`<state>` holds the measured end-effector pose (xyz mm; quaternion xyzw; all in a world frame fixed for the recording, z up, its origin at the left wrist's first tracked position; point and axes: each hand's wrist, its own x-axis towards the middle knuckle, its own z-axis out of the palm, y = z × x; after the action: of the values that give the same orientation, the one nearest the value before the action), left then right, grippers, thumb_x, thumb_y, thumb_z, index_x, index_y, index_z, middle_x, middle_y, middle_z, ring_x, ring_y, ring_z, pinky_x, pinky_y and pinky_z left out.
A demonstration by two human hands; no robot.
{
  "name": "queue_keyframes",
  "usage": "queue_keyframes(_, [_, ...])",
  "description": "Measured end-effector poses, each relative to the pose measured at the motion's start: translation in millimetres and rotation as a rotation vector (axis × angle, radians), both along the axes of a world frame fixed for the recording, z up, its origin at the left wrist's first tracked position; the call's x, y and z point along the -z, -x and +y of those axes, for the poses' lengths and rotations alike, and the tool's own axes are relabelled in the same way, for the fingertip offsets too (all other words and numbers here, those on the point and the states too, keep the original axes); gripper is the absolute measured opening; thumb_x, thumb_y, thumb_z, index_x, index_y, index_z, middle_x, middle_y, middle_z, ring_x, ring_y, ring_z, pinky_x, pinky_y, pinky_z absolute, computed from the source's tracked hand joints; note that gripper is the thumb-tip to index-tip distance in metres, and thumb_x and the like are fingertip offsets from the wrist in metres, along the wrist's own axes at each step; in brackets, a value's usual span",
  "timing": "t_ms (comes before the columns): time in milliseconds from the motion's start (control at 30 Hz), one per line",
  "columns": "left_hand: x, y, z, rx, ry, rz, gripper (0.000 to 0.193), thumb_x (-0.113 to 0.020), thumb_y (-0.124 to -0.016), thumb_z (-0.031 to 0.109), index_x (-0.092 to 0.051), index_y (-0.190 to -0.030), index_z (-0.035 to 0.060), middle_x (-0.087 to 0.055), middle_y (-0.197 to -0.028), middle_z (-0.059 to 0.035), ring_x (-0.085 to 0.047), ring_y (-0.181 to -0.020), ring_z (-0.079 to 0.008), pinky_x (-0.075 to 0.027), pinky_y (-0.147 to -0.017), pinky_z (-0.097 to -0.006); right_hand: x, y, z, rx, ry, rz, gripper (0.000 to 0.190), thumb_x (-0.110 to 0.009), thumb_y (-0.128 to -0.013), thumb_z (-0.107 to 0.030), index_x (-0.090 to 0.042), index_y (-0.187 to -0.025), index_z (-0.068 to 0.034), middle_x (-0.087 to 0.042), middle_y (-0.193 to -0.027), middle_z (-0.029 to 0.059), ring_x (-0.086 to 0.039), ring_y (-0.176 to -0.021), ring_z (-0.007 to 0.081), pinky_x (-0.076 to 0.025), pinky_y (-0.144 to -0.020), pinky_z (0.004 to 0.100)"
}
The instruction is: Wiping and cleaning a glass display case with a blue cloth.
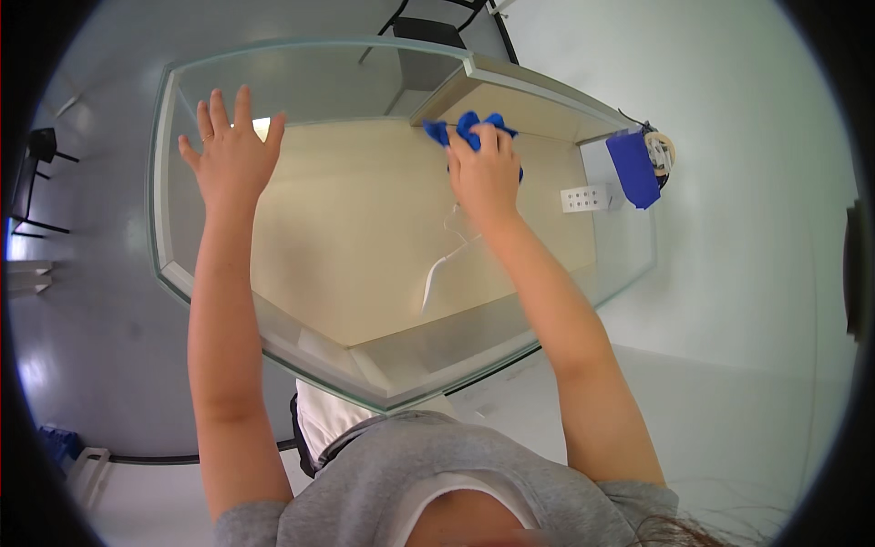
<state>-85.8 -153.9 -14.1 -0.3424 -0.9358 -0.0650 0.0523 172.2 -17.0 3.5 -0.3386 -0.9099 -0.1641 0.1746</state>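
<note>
A glass display case (314, 42) with a cream-coloured bottom panel (342, 225) stands before me. My left hand (232, 157) is spread over its left part, fingers apart and holding nothing; a thin ring is on one finger. Whether the palm touches the glass, I cannot tell. Bunched under the fingers of my right hand (487, 174) is a blue cloth (468, 126), near the back right of the case. Part of the cloth is hidden by that hand. Below it, a thin white cord-like thing (431, 280) shows against the cream panel, partly hidden by my right forearm.
At the right end are a white block with rows of dark-centred holes (584, 199), a blue item (634, 169) and a tape roll (660, 154). Black chairs (427, 31) stand beyond the case and at far left. A pale wall (745, 205) rises on the right.
</note>
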Motion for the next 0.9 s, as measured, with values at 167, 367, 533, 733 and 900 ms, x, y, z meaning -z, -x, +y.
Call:
queue_keyframes(167, [9, 2, -2, 0.041, -0.087, 0.005, 0.060, -0.043, -0.091, 0.053, -0.038, -0.140, 0.0191, -0.029, -0.148, -0.0129, -0.022, -0.139, -0.0284, -0.015, -0.108, -0.0590, 9, 6, 7, 0.042, 0.002, -0.037, 0.029, -0.067, -0.077, -0.021, -0.068, -0.106, -0.018, -0.052, -0.104, 0.0056, -0.048, -0.102, 0.0293, -0.040, -0.076, 0.0464])
queue_keyframes(367, [9, 6, -4, 0.016, -0.059, 0.010, 0.061, -0.043, -0.091, 0.053, -0.037, -0.141, 0.0189, -0.028, -0.148, -0.0127, -0.023, -0.139, -0.0289, -0.015, -0.108, -0.0588, 10, -9, -24, -0.076, 0.021, 0.025, 0.027, -0.065, -0.078, -0.018, -0.069, -0.106, -0.021, -0.053, -0.100, 0.0050, -0.050, -0.097, 0.0292, -0.042, -0.073, 0.0431])
queue_keyframes(533, [2, 5, -2, 0.022, -0.066, 0.038, 0.061, -0.044, -0.091, 0.053, -0.036, -0.141, 0.0181, -0.028, -0.148, -0.0126, -0.022, -0.139, -0.0287, -0.015, -0.108, -0.0585, 13, 41, 52, -0.018, -0.059, 0.113, 0.021, -0.063, -0.081, -0.022, -0.070, -0.101, -0.021, -0.055, -0.100, 0.0065, -0.053, -0.094, 0.0307, -0.046, -0.073, 0.0438])
queue_keyframes(733, [0, 0, -7, -0.011, -0.031, -0.014, 0.061, -0.044, -0.090, 0.053, -0.036, -0.141, 0.0197, -0.027, -0.150, -0.0109, -0.020, -0.140, -0.0276, -0.015, -0.109, -0.0568, 28, 93, 110, 0.164, -0.054, 0.148, 0.022, -0.061, -0.082, -0.027, -0.070, -0.102, -0.021, -0.056, -0.107, 0.0049, -0.052, -0.099, 0.0293, -0.046, -0.076, 0.0437])
queue_keyframes(900, [-3, -6, 2, 0.011, -0.054, -0.052, 0.060, -0.043, -0.091, 0.052, -0.035, -0.141, 0.0199, -0.027, -0.149, -0.0115, -0.020, -0.140, -0.0276, -0.014, -0.110, -0.0563, 24, 96, 98, 0.087, 0.019, 0.264, 0.016, -0.060, -0.082, -0.024, -0.071, -0.092, -0.019, -0.057, -0.102, 0.0033, -0.052, -0.098, 0.0287, -0.045, -0.076, 0.0421])
